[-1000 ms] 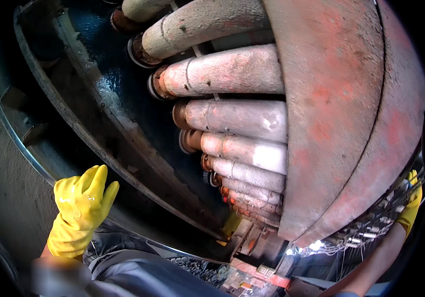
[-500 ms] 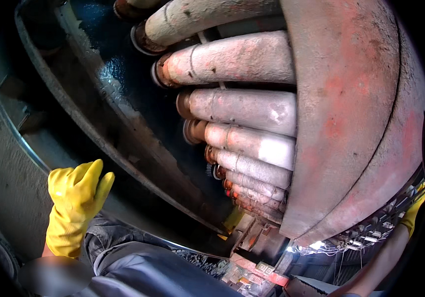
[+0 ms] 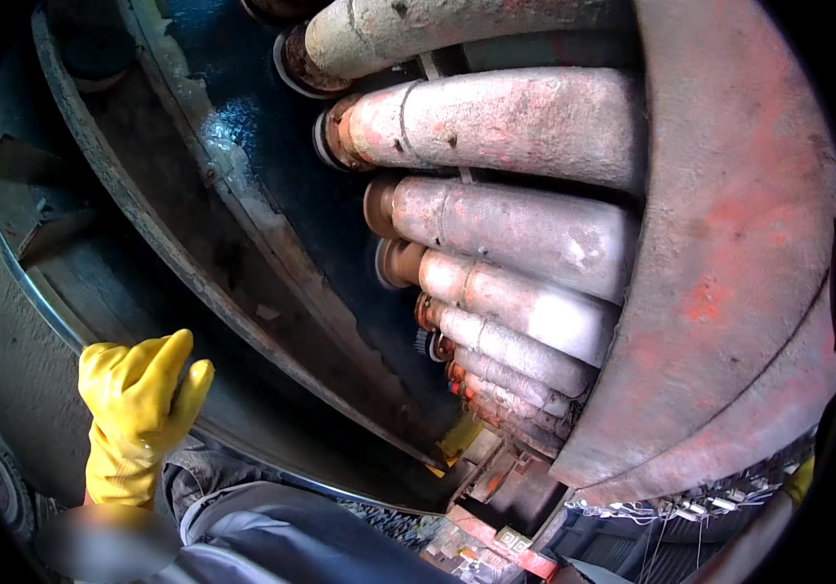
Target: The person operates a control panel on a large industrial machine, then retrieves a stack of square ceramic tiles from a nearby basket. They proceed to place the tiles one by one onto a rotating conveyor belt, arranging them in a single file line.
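Note:
My left hand (image 3: 144, 397), in a yellow rubber glove, is at the lower left. Its fingers curl together over the metal rim (image 3: 58, 326) of a long dark trough, thumb a little apart; the fingertips' underside is hidden. Only a yellow sliver of my right hand (image 3: 803, 479) shows at the far right edge, beside a large curved panel (image 3: 720, 243) of dusty grey with red patches. Its fingers are out of sight. Several thick, crusted pipes (image 3: 515, 219) run in a row from the panel toward the trough, rusty flanged ends facing left.
A second raised metal edge (image 3: 170, 238) runs along inside the trough. Dark, wet-looking surface (image 3: 243, 127) lies beyond it. Wires and small pale blocks (image 3: 700, 506) line the panel's lower edge. A red beam (image 3: 535, 563) stands at the bottom, near loose dark stones (image 3: 389, 526).
The pipes and panel have shifted right in view. My left hand appears slightly lower and further left, still at the rim. My right hand has mostly slipped out of sight at the right edge.

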The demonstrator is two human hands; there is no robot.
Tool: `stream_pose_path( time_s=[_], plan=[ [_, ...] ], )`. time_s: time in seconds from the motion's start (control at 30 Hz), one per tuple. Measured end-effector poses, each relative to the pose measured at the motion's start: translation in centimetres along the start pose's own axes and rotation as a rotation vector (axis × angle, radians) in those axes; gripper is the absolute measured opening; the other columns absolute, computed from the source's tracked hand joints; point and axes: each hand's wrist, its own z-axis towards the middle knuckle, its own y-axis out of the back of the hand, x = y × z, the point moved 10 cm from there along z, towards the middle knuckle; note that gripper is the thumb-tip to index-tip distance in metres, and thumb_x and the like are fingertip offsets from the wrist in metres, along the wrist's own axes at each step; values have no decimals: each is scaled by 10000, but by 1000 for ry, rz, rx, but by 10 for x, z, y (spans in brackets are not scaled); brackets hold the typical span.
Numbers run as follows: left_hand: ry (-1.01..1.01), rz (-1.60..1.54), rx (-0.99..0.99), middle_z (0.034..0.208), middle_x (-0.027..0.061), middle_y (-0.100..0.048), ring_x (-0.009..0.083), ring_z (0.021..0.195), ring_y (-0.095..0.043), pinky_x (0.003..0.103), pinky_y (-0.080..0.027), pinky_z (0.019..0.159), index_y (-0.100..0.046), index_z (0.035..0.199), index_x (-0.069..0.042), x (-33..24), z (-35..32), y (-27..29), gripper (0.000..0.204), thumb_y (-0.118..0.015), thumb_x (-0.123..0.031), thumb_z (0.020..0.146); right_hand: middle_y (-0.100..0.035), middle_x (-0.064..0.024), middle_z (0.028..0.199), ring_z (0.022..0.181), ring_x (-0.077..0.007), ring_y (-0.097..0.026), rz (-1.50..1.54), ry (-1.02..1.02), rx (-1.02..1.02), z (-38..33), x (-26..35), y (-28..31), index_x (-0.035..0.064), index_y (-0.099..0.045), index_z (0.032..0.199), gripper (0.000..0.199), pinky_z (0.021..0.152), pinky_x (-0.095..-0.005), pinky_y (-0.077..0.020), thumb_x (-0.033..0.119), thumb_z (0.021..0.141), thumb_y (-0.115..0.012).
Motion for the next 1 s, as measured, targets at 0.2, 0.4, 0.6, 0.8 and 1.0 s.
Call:
stream_pose_path(
  time_s=[0.2,0.4,0.6,0.8,1.0],
  plan=[
    [46,70,14,792,77,-726,209,602,-621,351,-436,622,-751,992,-23,1,-8,2,323,-865,-182,735,-550,-193,1401,1291,-329,-549,19,8,10,-11,7,-8,-26,-538,1383,398,1108,-432,-440,240,1093,-484],
    [18,43,11,788,88,-721,212,591,-616,350,-448,643,-749,984,-22,-1,-5,-5,304,-857,-169,741,-531,-195,1429,1317,-335,-531,-6,4,10,-22,8,4,-26,-526,1400,400,1127,-440,-428,229,1097,-475],
    [-71,34,-13,789,93,-729,205,551,-618,329,-443,553,-747,994,-19,-3,4,-3,339,-870,-190,728,-512,-198,1457,1344,-340,-514,10,14,2,-37,15,9,-26,-513,1417,402,1145,-448,-416,217,1100,-465],
    [-121,-33,-58,712,60,-702,181,495,-587,313,-430,488,-742,958,-30,-2,-4,2,343,-888,-211,706,-492,-200,1485,1370,-346,-496,9,14,1,-40,25,23,-25,-501,1434,405,1164,-457,-403,205,1104,-455],
    [-161,-10,-59,589,1,-570,162,441,-513,309,-391,445,-734,923,-47,-4,0,0,358,-879,-242,661,-473,-203,1514,1397,-351,-479,-13,21,1,-46,38,30,-25,-488,1451,410,1183,-465,-391,193,1107,-445]
  ],
)
